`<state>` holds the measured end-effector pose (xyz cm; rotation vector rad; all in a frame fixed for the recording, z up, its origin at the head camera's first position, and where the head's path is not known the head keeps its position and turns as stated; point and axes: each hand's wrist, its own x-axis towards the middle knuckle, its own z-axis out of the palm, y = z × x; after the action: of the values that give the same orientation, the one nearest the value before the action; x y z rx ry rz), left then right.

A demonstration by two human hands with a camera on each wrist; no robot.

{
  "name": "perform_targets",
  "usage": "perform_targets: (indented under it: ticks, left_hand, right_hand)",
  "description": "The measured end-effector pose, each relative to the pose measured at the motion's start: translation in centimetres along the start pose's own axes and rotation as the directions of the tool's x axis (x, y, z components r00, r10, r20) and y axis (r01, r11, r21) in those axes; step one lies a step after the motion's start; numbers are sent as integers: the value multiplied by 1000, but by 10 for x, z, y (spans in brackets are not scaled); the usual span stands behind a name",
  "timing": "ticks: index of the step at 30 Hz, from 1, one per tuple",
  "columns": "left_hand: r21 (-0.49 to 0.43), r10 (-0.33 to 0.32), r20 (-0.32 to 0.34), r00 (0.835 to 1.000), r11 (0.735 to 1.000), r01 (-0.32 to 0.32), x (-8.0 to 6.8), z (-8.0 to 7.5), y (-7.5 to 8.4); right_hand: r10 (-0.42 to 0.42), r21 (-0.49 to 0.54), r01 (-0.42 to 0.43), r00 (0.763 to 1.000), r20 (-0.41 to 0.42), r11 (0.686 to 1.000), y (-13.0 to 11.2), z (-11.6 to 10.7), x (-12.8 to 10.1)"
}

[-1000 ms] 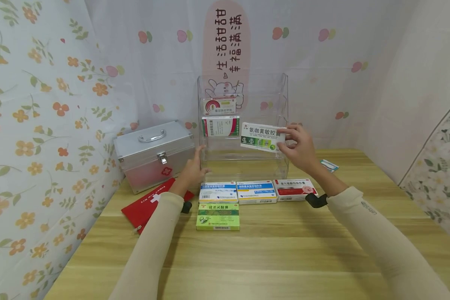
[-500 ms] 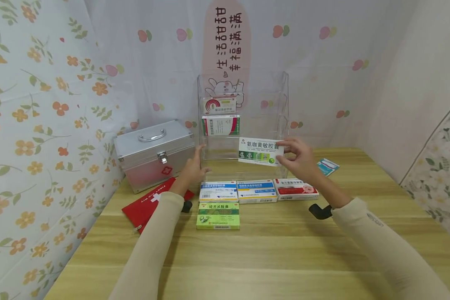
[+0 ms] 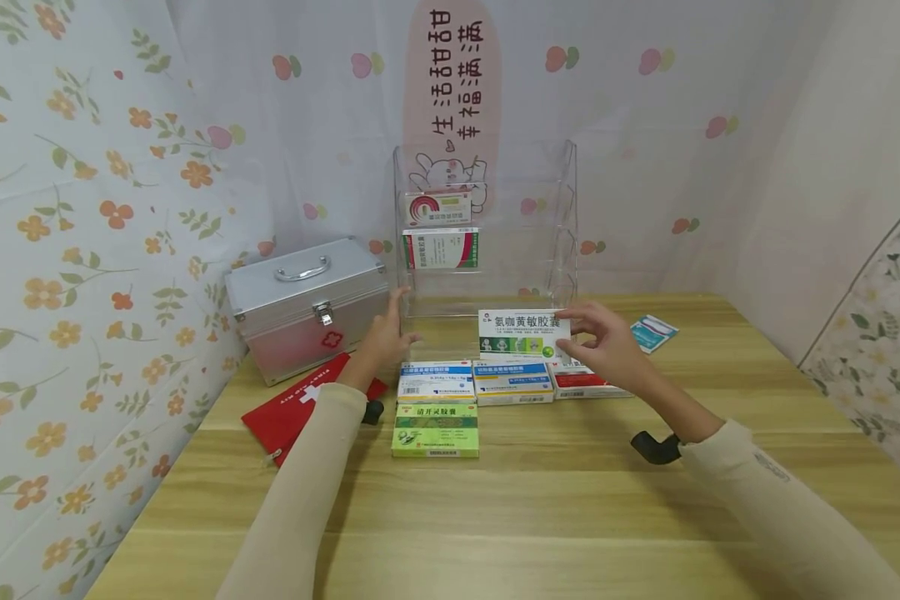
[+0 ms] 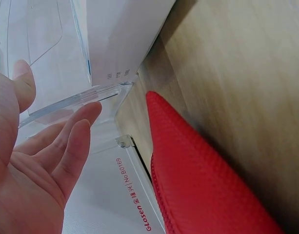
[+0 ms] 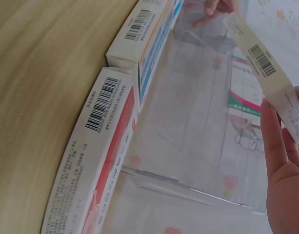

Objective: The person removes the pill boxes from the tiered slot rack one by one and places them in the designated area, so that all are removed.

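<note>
My right hand (image 3: 607, 342) pinches a white and green medicine box (image 3: 523, 332) by its right end, thumb on the front and fingers behind. Its label faces me, in front of the lowest tier of a clear acrylic display rack (image 3: 495, 271); the right wrist view shows the box (image 5: 266, 63) edge-on. My left hand (image 3: 382, 337) rests at the rack's lower left side, fingers loosely extended. In the left wrist view, thumb and fingers of this hand (image 4: 47, 156) spread around the rack's clear edge. Two medicine boxes, one pink-and-white (image 3: 438, 208) and one green-and-red-edged (image 3: 442, 249), stand in the left of the upper tiers.
Along the rack's front lie two blue-and-white boxes (image 3: 435, 383) and a red-and-white box (image 3: 588, 386). Nearer me is a green box (image 3: 435, 432). A silver first-aid case (image 3: 315, 308) and red pouch (image 3: 292, 408) sit left; a teal packet (image 3: 653, 332) lies right.
The right hand has lowered the white and green medicine box from the rack's middle height to just above the row of boxes. My left hand has stayed at the rack's side.
</note>
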<state>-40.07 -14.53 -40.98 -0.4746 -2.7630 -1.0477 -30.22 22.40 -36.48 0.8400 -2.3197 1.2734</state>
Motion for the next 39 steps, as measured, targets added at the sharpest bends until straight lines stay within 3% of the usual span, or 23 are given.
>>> perform_targets:
  ticks: [7, 19, 24, 31, 39]
  left_hand:
    - [-14, -4, -5, 1000, 1000, 4, -1, 0, 1]
    - [-8, -5, -6, 1000, 1000, 5, 0, -2, 5]
    - [-5, -8, -5, 1000, 1000, 8, 1, -2, 4]
    - [1, -24, -7, 1000, 1000, 24, 0, -1, 2]
    - [-5, -24, 5, 1000, 1000, 24, -1, 1, 3]
  right_hand:
    - [17, 100, -24, 998, 68, 995, 11, -4, -13]
    - [112, 162, -139, 980, 166, 977, -3, -19, -43]
    - [202, 162, -238, 956, 211, 958, -4, -20, -51]
    - [311, 142, -368, 898, 312, 919, -6, -12, -57]
    - [356, 149, -422, 872, 336, 894, -1, -5, -64]
